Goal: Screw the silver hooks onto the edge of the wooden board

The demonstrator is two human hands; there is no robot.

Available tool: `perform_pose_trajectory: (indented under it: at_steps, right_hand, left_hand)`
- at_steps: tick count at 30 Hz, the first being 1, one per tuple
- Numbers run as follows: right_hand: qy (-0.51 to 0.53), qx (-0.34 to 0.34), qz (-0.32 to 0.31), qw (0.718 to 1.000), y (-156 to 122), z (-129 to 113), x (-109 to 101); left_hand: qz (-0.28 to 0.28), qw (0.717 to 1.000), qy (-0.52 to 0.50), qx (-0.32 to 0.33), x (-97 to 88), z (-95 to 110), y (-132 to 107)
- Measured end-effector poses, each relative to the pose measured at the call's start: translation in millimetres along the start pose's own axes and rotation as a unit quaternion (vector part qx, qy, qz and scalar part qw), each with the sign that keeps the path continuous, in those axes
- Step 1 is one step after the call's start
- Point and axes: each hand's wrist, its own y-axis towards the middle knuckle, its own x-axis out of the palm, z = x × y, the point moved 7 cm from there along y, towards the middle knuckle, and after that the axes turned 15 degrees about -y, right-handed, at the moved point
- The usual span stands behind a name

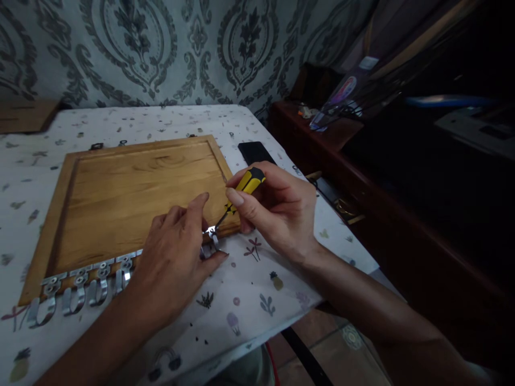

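A framed wooden board (148, 195) lies on the table with a row of silver metal hooks (80, 292) along its near edge. My right hand (281, 209) grips a short yellow-and-black screwdriver (249, 182) between thumb and fingers, its shaft slanting down to the left. The tip meets a metal hook (212, 231) near the board's right corner. My left hand (173, 262) is closed about that same hook, thumb at its lower side and fingers over the board's edge. The hand covers several hooks in the middle of the row.
A patterned white cloth covers the table (265, 300). Beyond the board's right side lies a black phone (256, 153). Small metal pieces rest behind the board, and a cardboard piece (28, 115) is at the far left. Dark red furniture (354, 177) stands along the right.
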Motion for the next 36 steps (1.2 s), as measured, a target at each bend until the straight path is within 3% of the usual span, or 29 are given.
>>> perform_pose_trajectory:
  at_steps: [12,26,32,34,36]
  right_hand:
    - [0.001,-0.003,0.004,1.000,0,0,-1]
    - [-0.017,0.000,0.011,1.000,0,2,-1]
    - [-0.068,-0.009,0.072,0.995,1,-7,-20]
    - [-0.079,-0.006,0.058,0.995,5,-4,-22]
    - [-0.077,0.000,0.001,0.997,8,2,-18]
  left_hand:
    - [-0.026,1.000,-0.008,-0.014,0.4,1,-3]
    - [-0.008,0.999,-0.019,-0.036,-0.9,1,0]
    - [0.001,1.000,-0.016,-0.022,-2.0,0,-1]
    - [0.002,1.000,-0.013,-0.024,-2.3,-1,-1]
    - [0.002,1.000,-0.011,-0.029,-2.6,-2,-1]
